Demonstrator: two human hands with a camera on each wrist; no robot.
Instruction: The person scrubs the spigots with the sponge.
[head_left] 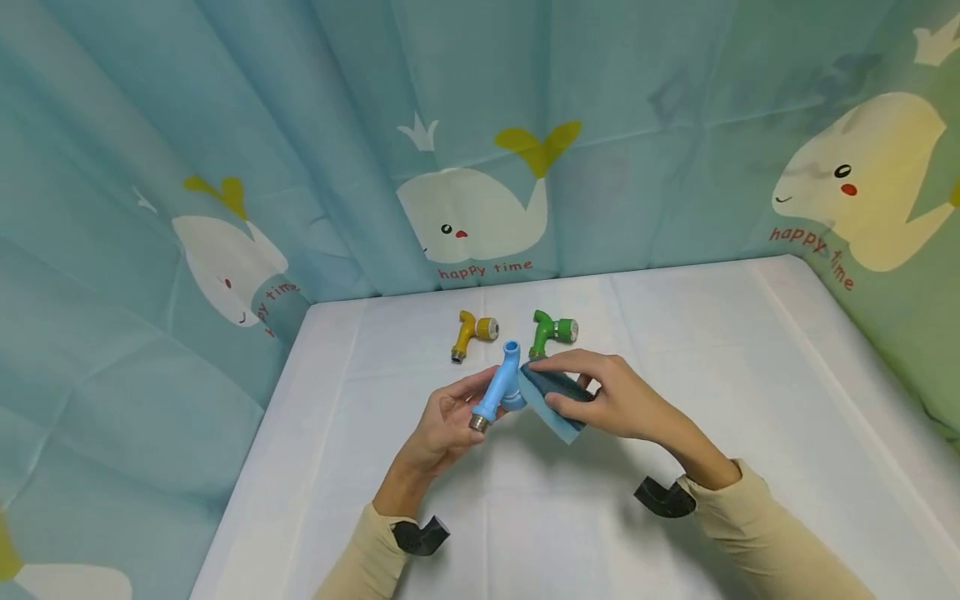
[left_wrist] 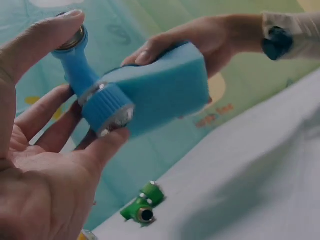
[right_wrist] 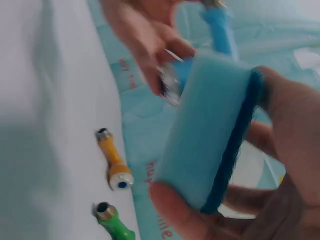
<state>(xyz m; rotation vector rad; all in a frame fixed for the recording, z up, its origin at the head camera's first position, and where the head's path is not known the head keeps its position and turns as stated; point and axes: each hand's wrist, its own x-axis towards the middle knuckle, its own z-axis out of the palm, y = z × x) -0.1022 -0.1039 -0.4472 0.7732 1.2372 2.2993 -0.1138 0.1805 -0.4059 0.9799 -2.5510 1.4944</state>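
My left hand (head_left: 445, 427) grips a blue faucet (head_left: 498, 385) above the table, its metal threaded end pointing down toward me in the head view. In the left wrist view the thumb lies on that threaded end, and the ribbed knob (left_wrist: 107, 107) sits between the fingers. A light blue sponge (right_wrist: 207, 130) with a dark scouring layer is pinched by my right hand (head_left: 626, 398). One end of the sponge is against the blue faucet's side. A yellow faucet (head_left: 468, 333) and a green faucet (head_left: 551, 331) lie on the table just beyond the hands.
A white cloth covers the table (head_left: 420, 533). Light blue curtains (head_left: 622, 200) with printed whales hang along its back and sides. Each sleeve carries a black wrist mount, such as the right one (head_left: 665, 497).
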